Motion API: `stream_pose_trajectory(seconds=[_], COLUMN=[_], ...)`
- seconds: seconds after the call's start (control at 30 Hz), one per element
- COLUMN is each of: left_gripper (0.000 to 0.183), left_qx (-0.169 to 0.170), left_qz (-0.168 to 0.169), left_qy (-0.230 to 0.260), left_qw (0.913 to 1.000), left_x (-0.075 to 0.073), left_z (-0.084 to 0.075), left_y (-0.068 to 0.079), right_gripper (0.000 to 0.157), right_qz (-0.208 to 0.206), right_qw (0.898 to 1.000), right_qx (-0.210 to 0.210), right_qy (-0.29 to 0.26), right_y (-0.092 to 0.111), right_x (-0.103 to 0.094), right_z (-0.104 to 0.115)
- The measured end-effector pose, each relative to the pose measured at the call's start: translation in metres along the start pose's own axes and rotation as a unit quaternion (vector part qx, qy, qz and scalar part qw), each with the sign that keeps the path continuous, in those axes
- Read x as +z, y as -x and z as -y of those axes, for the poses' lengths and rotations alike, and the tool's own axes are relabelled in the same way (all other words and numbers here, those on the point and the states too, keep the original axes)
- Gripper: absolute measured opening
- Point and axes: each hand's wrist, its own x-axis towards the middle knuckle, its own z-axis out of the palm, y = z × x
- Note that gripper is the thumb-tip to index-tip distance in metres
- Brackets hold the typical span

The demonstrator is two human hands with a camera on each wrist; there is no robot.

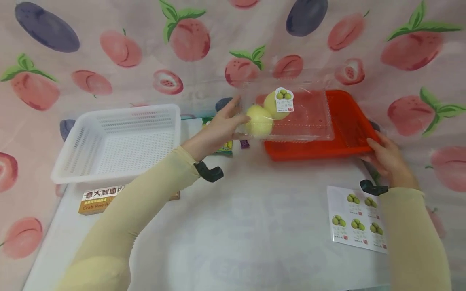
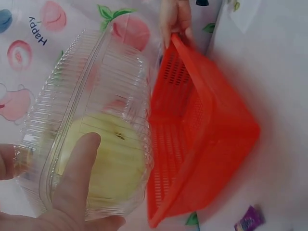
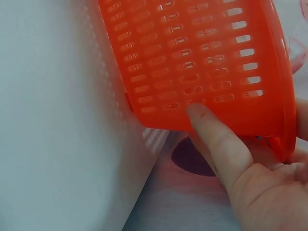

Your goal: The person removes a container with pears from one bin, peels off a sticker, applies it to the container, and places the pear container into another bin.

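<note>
A clear plastic clamshell box (image 1: 309, 117) with yellow-green round fruit (image 1: 259, 120) inside hangs over the left part of a red plastic basket (image 1: 349, 121). My left hand (image 1: 227, 123) grips the box by its left end, thumb and fingers around the side. A pear label (image 1: 284, 100) is stuck on its lid. In the left wrist view, the box (image 2: 91, 96) stands beside the basket (image 2: 216, 139). My right hand (image 1: 387, 155) holds the basket's right end at the rim; in the right wrist view, one finger (image 3: 216, 130) lies along the slotted red wall (image 3: 192, 67).
A white slotted basket (image 1: 127, 133) stands at the left, with a pasta box (image 1: 96, 200) in front of it. A sheet of pear stickers (image 1: 356, 220) lies at the right. Small packets, one purple (image 1: 244, 144), lie behind my left hand. A fruit-print cloth (image 1: 204, 72) covers the back.
</note>
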Motion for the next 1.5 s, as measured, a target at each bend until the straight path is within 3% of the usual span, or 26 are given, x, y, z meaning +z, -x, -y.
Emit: stream_pose_trajectory(seconds=[0.37,0.63,0.77,0.97,1.2,1.5], left_gripper=[0.078,0.081,0.083,0.082,0.079,0.076], left_qx=[-0.044,-0.073,-0.078,-0.100,-0.116,-0.127], left_qz=[-0.024,-0.057,-0.060,-0.061,-0.108,-0.106], left_qy=[0.054,-0.041,-0.072,-0.033,-0.124,-0.075], left_qw=[0.9973,0.9948,0.9925,0.9925,0.9795,0.9833], left_x=[0.050,0.074,0.083,0.093,0.100,0.102], left_z=[0.016,0.038,0.046,0.052,0.062,0.068], left_y=[-0.076,-0.111,-0.119,-0.127,-0.132,-0.136], right_gripper=[0.072,0.072,0.073,0.074,0.076,0.075], right_qz=[-0.005,0.000,-0.004,-0.012,-0.019,-0.018], right_qw=[0.999,1.000,1.000,0.999,0.998,0.998], right_qx=[-0.012,-0.018,-0.017,-0.007,0.005,0.000], right_qy=[0.031,0.015,0.026,0.050,0.064,0.055], right_y=[-0.003,-0.002,-0.002,-0.002,-0.001,-0.002], right_x=[0.004,0.001,0.001,0.001,0.004,0.002], right_z=[-0.001,0.000,0.000,0.001,0.003,0.002])
